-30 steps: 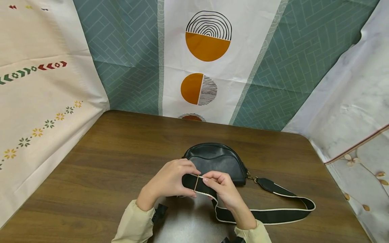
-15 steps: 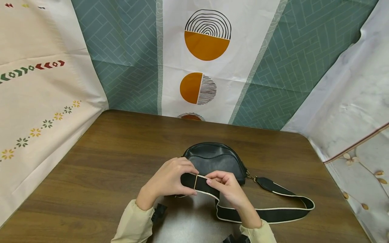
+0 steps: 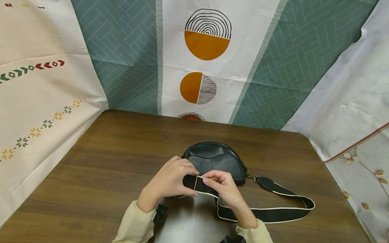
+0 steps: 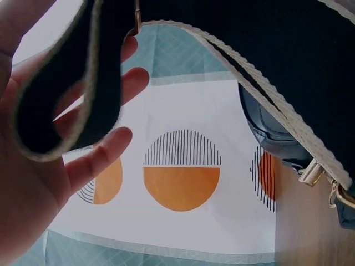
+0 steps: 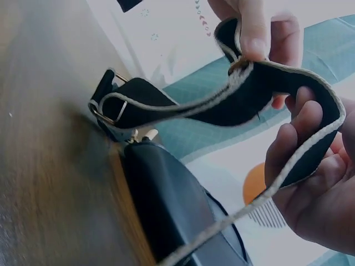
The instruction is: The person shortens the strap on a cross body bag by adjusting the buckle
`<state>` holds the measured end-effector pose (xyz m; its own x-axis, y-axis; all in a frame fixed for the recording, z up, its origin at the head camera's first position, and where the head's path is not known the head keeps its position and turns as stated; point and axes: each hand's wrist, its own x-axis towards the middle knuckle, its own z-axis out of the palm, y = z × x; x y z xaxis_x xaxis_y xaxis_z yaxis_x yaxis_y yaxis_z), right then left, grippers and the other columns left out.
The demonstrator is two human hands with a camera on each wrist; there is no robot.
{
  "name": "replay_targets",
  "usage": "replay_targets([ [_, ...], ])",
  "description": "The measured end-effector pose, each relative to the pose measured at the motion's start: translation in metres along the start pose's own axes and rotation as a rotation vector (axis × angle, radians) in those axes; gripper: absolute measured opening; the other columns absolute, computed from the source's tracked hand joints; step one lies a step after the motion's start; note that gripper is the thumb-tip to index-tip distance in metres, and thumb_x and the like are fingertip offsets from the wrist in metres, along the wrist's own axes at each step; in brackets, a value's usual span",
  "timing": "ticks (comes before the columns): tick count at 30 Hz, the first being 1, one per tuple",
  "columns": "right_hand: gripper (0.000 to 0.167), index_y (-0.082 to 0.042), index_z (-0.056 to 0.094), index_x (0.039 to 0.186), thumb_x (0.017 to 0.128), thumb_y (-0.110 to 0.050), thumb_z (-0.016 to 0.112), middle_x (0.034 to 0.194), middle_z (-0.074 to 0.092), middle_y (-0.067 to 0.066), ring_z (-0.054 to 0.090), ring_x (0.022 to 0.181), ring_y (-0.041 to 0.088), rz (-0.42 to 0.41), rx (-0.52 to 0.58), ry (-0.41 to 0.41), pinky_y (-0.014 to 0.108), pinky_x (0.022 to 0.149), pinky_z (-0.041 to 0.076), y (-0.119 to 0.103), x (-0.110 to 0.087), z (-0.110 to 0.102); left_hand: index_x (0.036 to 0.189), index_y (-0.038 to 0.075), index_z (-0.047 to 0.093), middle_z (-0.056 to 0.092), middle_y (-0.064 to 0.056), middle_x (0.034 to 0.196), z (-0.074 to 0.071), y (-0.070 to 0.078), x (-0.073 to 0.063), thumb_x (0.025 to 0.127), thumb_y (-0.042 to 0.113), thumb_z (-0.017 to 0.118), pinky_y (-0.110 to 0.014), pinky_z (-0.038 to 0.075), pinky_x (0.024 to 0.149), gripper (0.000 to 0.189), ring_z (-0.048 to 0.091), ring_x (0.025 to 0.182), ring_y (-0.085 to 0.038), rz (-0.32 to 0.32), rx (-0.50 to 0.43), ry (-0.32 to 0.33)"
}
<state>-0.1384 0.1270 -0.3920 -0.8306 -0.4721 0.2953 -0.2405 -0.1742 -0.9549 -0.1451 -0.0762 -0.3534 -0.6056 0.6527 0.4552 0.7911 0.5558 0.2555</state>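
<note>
A black webbing strap (image 3: 279, 215) with cream edging runs from a black half-moon handbag (image 3: 212, 158). My left hand (image 3: 170, 177) grips the strap by its edges at a thin brass slider buckle (image 3: 196, 183), thumb below and fingers above. Just right of the buckle, my right hand (image 3: 226, 189) pinches the strap between thumb and fingers. The left wrist view has a doubled loop of strap (image 4: 105, 83) hanging beside the palm. In the right wrist view, the strap passes through a metal ring (image 5: 113, 113) near the bag, and my right fingers (image 5: 308, 119) curl behind the strap.
The bag stands on a brown wooden table (image 3: 121, 152), just beyond my hands. A brass clasp (image 3: 250, 176) joins the strap to the bag's right end, and the slack strap lies to the right. Patterned cloths (image 3: 130, 60) hang around the table.
My right hand shifted slightly right along the strap, then came back left toward the buckle. My left hand keeps its grip in nearly the same place. The bag has not moved.
</note>
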Motion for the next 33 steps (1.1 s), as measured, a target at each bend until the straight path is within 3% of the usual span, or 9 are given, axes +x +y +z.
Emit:
replay_targets([
  [10, 0.016, 0.021, 0.052, 0.088, 0.085, 0.005, 0.053, 0.074, 0.062, -0.005, 0.052, 0.065, 0.004, 0.050, -0.016, 0.060, 0.017, 0.060, 0.043, 0.004, 0.003, 0.009, 0.087, 0.013, 0.071, 0.063, 0.007, 0.082, 0.003, 0.001, 0.001, 0.059, 0.049, 0.077, -0.027, 0.038, 0.075, 0.046, 0.056, 0.079, -0.006, 0.054, -0.032, 0.054],
  [16, 0.021, 0.023, 0.051, 0.091, 0.087, 0.003, 0.051, 0.080, 0.064, -0.003, 0.057, 0.071, 0.007, 0.069, 0.012, 0.028, 0.019, 0.063, 0.047, 0.003, 0.001, 0.007, 0.089, 0.010, 0.071, 0.064, 0.006, 0.083, 0.004, -0.002, -0.001, 0.062, 0.047, 0.076, -0.026, 0.039, 0.074, 0.046, 0.057, 0.078, -0.006, 0.080, -0.077, 0.073],
  [22, 0.022, 0.022, 0.053, 0.094, 0.090, 0.001, 0.047, 0.083, 0.065, -0.002, 0.060, 0.075, 0.008, 0.065, -0.033, -0.003, 0.021, 0.065, 0.048, -0.001, -0.003, -0.004, 0.089, 0.008, 0.070, 0.064, 0.004, 0.084, 0.000, -0.005, -0.002, 0.062, 0.043, 0.078, -0.026, 0.041, 0.072, 0.045, 0.056, 0.077, -0.007, 0.069, -0.141, 0.079],
  [27, 0.018, 0.019, 0.056, 0.092, 0.087, 0.002, 0.051, 0.078, 0.063, -0.005, 0.055, 0.067, 0.004, 0.060, -0.108, -0.018, 0.019, 0.060, 0.045, -0.003, -0.005, -0.012, 0.090, 0.007, 0.070, 0.064, 0.004, 0.084, -0.002, -0.006, -0.003, 0.061, 0.040, 0.079, -0.026, 0.041, 0.070, 0.044, 0.056, 0.074, -0.007, 0.049, -0.165, 0.067],
  [33, 0.014, 0.018, 0.056, 0.091, 0.084, 0.006, 0.054, 0.078, 0.063, -0.003, 0.057, 0.066, 0.006, 0.036, -0.080, -0.056, 0.020, 0.058, 0.046, -0.003, -0.005, -0.014, 0.091, 0.007, 0.070, 0.064, 0.004, 0.085, -0.002, -0.007, -0.003, 0.060, 0.037, 0.081, -0.026, 0.041, 0.069, 0.044, 0.057, 0.074, -0.005, 0.032, -0.193, 0.055],
])
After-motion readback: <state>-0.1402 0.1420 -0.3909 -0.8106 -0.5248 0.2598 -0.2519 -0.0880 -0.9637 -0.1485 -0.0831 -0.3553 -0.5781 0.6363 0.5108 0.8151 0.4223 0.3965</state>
